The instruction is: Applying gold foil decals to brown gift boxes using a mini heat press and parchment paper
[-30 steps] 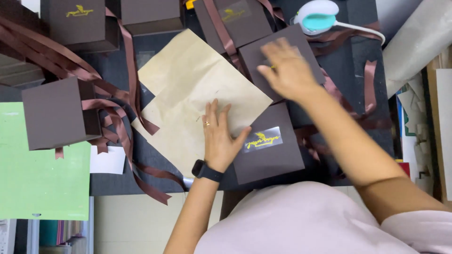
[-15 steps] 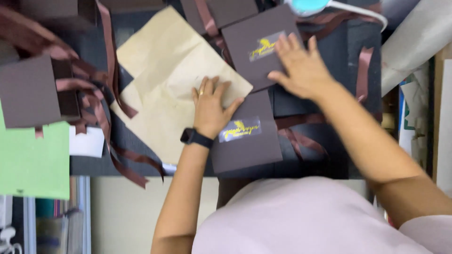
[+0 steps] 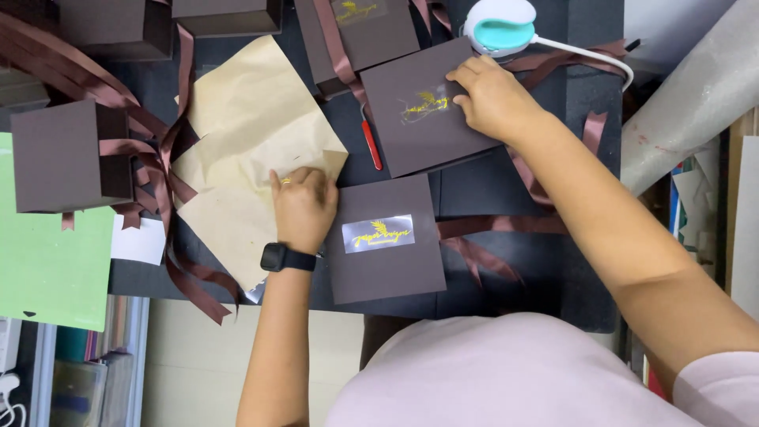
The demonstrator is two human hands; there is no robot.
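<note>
My left hand (image 3: 303, 207), with a ring and a black wrist watch, presses flat on the corner of a tan paper sheet (image 3: 245, 134) lying on the dark table. Just right of it lies a brown box lid (image 3: 386, 239) with a gold emblem on a pale label. My right hand (image 3: 492, 99) rests fingers-down on the right edge of a second brown box lid (image 3: 423, 111) with a gold emblem, farther back. A red-handled tool (image 3: 371, 146) lies between the paper and that lid.
Brown ribbons (image 3: 154, 150) trail across the table's left side. A brown box (image 3: 67, 154) sits at the left, more boxes (image 3: 229, 14) at the back. A white and teal device (image 3: 500, 24) with a cord lies behind my right hand. A green mat (image 3: 47, 269) lies at the left.
My left hand slid left onto the paper's corner. My right hand stayed on the far lid, which now lies farther from the near lid.
</note>
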